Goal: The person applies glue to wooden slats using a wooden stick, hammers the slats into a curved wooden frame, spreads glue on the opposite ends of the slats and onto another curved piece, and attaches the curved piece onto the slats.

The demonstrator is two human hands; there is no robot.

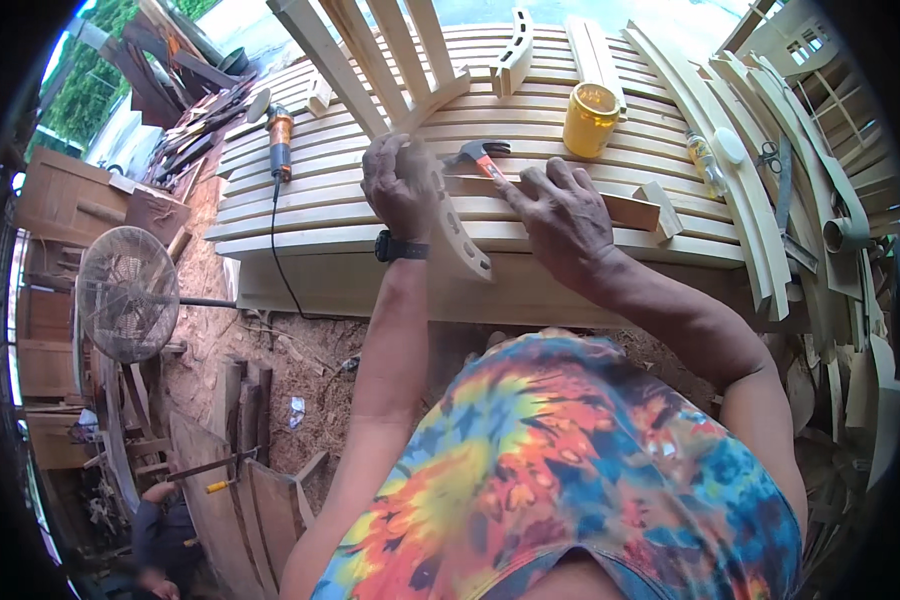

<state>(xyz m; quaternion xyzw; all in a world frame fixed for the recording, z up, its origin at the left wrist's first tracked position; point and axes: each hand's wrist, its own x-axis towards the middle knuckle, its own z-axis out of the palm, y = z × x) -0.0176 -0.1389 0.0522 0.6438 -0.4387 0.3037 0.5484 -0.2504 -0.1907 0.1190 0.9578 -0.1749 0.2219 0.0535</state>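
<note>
My left hand (400, 190) is closed on a curved wooden rail (462, 240) with a row of slots; the rail's upper part is blurred, as if moving. Its lower end hangs over the front edge of the slatted wooden bench (320, 215). My right hand (567, 220), fingers curled, is on the handle of a claw hammer (484, 160) with an orange-red neck; the palm hides most of the grip. Just beyond my left hand, several long wooden slats (378, 60) rise from another curved rail (435, 102). A second slotted rail (515, 55) lies farther back.
A jar of yellow liquid (590, 120) stands on the bench. An orange power tool (280, 145) with a cord lies left; a bottle (706, 165), scissors (769, 157) and long boards (670, 100) are right. A fan (125, 295) and another person (165, 535) are left.
</note>
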